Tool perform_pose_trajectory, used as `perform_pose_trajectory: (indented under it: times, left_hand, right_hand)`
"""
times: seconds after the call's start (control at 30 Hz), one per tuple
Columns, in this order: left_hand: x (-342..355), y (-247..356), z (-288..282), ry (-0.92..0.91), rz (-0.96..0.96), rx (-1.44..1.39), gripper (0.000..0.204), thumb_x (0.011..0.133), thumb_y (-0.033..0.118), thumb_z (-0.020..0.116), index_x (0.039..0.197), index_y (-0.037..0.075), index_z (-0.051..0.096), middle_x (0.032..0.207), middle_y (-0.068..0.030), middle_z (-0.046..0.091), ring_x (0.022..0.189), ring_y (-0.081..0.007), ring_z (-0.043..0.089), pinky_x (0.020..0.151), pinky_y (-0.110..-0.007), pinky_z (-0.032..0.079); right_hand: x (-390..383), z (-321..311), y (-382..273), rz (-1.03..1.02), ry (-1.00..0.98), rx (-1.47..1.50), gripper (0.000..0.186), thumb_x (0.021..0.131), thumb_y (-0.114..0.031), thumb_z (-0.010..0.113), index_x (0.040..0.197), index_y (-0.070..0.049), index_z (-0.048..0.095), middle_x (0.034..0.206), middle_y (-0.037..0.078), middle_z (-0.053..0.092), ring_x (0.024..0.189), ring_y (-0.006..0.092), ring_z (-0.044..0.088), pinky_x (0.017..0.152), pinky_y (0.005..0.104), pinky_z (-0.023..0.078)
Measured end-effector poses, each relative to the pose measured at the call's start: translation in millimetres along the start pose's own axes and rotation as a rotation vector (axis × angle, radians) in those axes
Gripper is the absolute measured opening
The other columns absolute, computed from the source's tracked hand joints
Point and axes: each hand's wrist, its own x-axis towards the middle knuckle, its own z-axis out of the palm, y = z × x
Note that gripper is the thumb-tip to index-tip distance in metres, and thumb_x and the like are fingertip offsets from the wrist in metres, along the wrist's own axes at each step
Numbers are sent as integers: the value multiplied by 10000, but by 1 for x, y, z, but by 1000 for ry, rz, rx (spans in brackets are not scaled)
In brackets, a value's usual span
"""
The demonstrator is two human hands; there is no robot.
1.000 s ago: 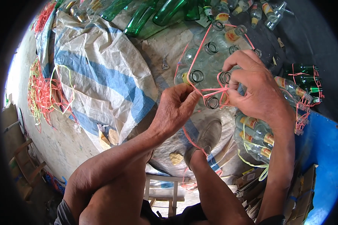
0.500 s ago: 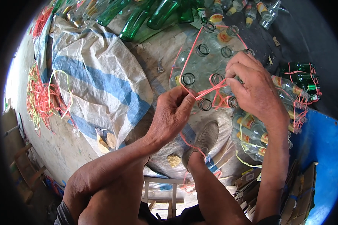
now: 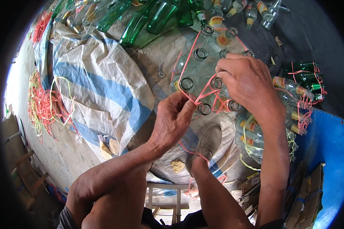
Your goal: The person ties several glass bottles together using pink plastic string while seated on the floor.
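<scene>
A cluster of clear glass bottles (image 3: pixel 200 54) stands upright in front of me, necks up, with pink plastic twine (image 3: pixel 186 61) stretched around it. My left hand (image 3: pixel 174 116) pinches the twine between thumb and forefinger at the cluster's near left corner, beside two bottle mouths. Over the right side of the cluster is my right hand (image 3: pixel 248 82), its fingers closed on a strand of the twine that runs round a bottle neck. That hand hides some bottles beneath it. A loose tail of twine hangs below my left hand toward my shoe (image 3: pixel 210 143).
Green bottles (image 3: pixel 162 17) lie at the back. Tied bundles of clear bottles (image 3: pixel 252 131) and green bottles (image 3: pixel 305 78) lie at the right. A white and blue woven sack (image 3: pixel 99 72) spreads at the left, beside tangled twine (image 3: pixel 46 99). Flattened cardboard (image 3: pixel 305 194) stands at lower right.
My right hand has moved left and slightly up, drawing the twine over a bottle neck. My left hand keeps its pinch and shifts slightly left.
</scene>
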Motion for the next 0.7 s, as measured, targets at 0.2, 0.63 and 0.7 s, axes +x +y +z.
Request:
perform_pose_trajectory:
  times: [0.2,0.63,0.7]
  left_hand:
    - [1,7,-8,-20,-55,-27,164,1049,148,687,975,4,713,772,99,550,700,-1,441,598,-213,334]
    - [3,23,-40,-63,106,209,143,1013,118,706,991,-21,733,753,57,621,696,-11,501,593,-226,411]
    - [3,30,-43,-96,124,394,133,1000,102,713,998,-29,732,753,28,646,698,-23,522,602,-237,435]
  right_hand:
    - [-2,4,6,-21,56,-25,103,877,-122,697,892,-26,733,850,145,677,841,401,672,750,494,517]
    - [-52,17,-36,73,247,-22,247,872,-153,764,1086,-50,699,973,106,631,949,343,621,838,460,479]
    - [-64,24,-49,93,300,2,414,822,-281,848,1143,-65,698,1002,72,619,945,304,598,817,445,463]
